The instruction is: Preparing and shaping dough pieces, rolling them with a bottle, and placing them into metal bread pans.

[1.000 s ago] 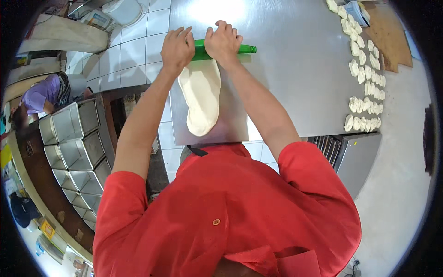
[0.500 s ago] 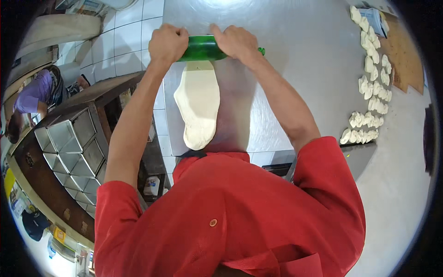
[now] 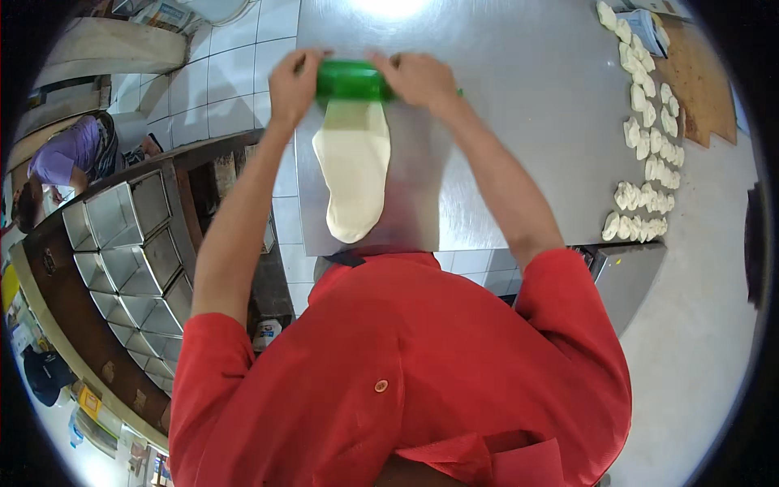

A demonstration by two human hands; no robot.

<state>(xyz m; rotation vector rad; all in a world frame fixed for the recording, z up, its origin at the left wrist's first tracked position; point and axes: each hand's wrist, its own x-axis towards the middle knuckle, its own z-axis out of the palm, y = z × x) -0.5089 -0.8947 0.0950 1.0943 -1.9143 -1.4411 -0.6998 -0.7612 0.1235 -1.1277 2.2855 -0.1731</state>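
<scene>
A green glass bottle (image 3: 350, 80) lies sideways across the far end of a long, flat sheet of dough (image 3: 357, 166). My left hand (image 3: 294, 88) is wrapped round the bottle's left end, and my right hand (image 3: 418, 79) grips it toward the right, where the neck sticks out past my fingers. Both hands are slightly smeared by motion. The dough stretches from under the bottle toward my body, wider at its middle and rounded at the near end. It rests on a shiny metal table (image 3: 519, 162).
Several rows of small dough pieces (image 3: 649, 154) line the table's right side. Beside them are a brown board (image 3: 704, 89) and a bluish container (image 3: 643, 32). Metal baking pans (image 3: 122, 219) are stacked at left, near a bent-over person in purple (image 3: 65, 158).
The bottle stays at the dough's far end, with both hands still on it. The table and dough sit slightly higher in view, and my body has shifted a little.
</scene>
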